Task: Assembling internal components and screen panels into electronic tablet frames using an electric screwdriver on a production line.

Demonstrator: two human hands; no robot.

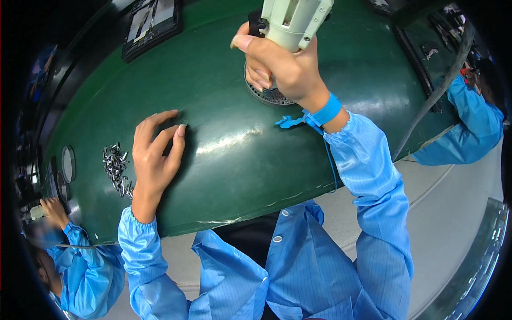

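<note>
My right hand (285, 66) is wrapped round a pale green hand tool (293, 26) with a bulky moulded body; its upper end is cut off by the picture's edge. Beneath that hand lies a dark round perforated disc (266, 97), and whether it is joined to the tool I cannot tell. A blue wrist strap (326, 110) with a clip circles my right wrist. My left hand (154, 154) rests on the green table, fingers bent and apart, with nothing visible in it. Just left of it is a loose pile of small metal pieces (114, 165).
The green table (224, 176) has a curved front edge. A black tray with parts (152, 26) sits at the far left. Round dishes (68, 164) stand at the left. A thick grey cable (440, 90) hangs at the right. Blue-sleeved co-workers (90, 272) sit on both sides.
</note>
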